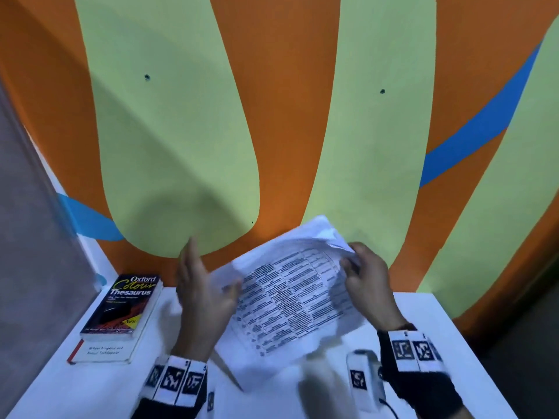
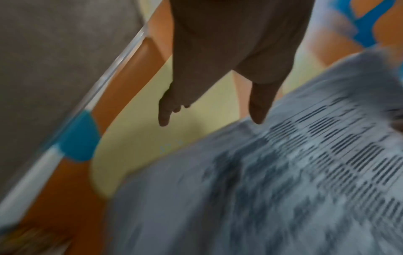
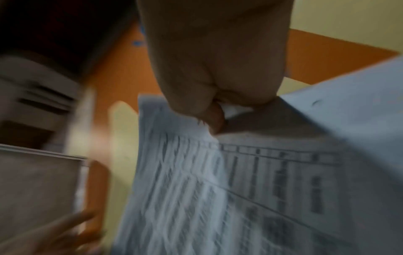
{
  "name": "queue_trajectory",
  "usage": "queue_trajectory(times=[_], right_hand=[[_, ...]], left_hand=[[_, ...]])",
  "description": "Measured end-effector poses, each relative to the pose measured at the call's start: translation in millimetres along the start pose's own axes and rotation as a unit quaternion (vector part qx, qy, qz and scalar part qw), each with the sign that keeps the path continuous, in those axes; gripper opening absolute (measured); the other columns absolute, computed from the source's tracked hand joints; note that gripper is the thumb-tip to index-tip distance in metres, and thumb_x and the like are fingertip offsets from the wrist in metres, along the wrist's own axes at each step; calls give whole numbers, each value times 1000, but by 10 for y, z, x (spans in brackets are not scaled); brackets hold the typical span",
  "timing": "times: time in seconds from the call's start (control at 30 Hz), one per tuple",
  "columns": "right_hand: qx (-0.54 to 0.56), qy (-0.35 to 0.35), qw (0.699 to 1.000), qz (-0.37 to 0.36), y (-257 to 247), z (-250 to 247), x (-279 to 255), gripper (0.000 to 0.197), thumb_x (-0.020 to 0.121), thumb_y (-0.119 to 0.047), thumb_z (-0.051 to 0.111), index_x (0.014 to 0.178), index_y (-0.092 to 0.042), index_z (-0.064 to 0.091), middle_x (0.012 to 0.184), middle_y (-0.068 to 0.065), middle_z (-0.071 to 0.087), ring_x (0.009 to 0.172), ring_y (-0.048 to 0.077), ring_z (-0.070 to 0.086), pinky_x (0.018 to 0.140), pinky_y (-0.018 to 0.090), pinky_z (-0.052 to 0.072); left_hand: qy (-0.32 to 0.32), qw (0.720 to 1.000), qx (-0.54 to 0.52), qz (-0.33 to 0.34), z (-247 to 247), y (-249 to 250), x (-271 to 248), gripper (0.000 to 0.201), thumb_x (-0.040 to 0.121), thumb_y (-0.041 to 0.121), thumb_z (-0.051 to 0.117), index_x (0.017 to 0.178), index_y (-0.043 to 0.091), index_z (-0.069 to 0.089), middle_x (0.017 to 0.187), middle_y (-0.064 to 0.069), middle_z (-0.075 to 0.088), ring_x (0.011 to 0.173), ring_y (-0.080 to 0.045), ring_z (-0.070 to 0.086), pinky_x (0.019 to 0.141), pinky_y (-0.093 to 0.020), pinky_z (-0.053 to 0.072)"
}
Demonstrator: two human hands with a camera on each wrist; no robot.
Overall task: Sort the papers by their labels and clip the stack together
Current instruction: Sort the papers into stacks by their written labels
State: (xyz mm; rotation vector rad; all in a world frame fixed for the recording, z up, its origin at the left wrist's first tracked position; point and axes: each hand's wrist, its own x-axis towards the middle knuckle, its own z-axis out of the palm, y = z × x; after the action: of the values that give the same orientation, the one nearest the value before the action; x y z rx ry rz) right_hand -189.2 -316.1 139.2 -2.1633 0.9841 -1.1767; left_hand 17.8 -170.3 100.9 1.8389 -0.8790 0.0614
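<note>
Papers (image 1: 290, 294) in right hand (image 1: 367, 285)

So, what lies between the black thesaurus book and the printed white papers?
In the head view, the left hand, fingers straight, stands between the thesaurus and the papers.

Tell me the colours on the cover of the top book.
Black cover with white and yellow lettering and a red-orange picture; clearest in the head view.
</note>
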Motion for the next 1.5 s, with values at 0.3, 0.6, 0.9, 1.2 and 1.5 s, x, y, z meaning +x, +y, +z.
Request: queue_trajectory(times=[0.3, 0.6, 0.9, 1.2, 1.5], right_hand=[[-98, 82, 981, -147, -376, -236, 198, 41, 78, -18, 76, 116, -22, 61, 99, -6, 66, 95, 13, 59, 94, 35, 34], [194, 56, 976, 83, 110, 80, -148, 40, 89, 7, 58, 81, -30, 46, 72, -8, 53, 62, -12, 53, 65, 16, 44], [190, 24, 979, 73, 203, 452, -279, 23, 90, -12, 50, 109, -21, 41, 95, -8, 57, 81, -6, 55, 75, 30, 45], [144, 5, 982, 118, 373, 494, -280, 32, 94, -9, 53, 120, -10, 34, 73, -3, 38, 61, -7, 44, 64, 17, 37], [173, -21, 973, 152, 478, 621, -444, 27, 99, -12, 45, 124, -9, 34, 74, -7, 39, 71, 0, 43, 72, 26, 34]], left_hand=[[-203, 949, -241, -2, 92, 505, 183, 53, 92, -2, 52, 103, 50, 54, 92, -8, 70, 83, -18, 63, 69, -18, 51], [-105, 957, -270, 21, 117, 514, 183, 64, 93, 1, 51, 131, 50, 36, 113, 12, 61, 102, -8, 59, 90, -19, 47], [-108, 971, -210, -34, 354, 139, 61, 49, 92, 13, 58, 136, 16, 40, 131, -1, 56, 123, -11, 53, 104, -35, 42], [-124, 970, -192, -87, 407, 56, -31, 42, 94, 17, 55, 132, 12, 39, 133, 4, 48, 126, -13, 44, 95, -22, 35], [-110, 968, -202, -97, 500, -179, -195, 20, 94, 12, 55, 105, 27, 47, 103, 21, 57, 99, 2, 58, 78, -8, 42]])
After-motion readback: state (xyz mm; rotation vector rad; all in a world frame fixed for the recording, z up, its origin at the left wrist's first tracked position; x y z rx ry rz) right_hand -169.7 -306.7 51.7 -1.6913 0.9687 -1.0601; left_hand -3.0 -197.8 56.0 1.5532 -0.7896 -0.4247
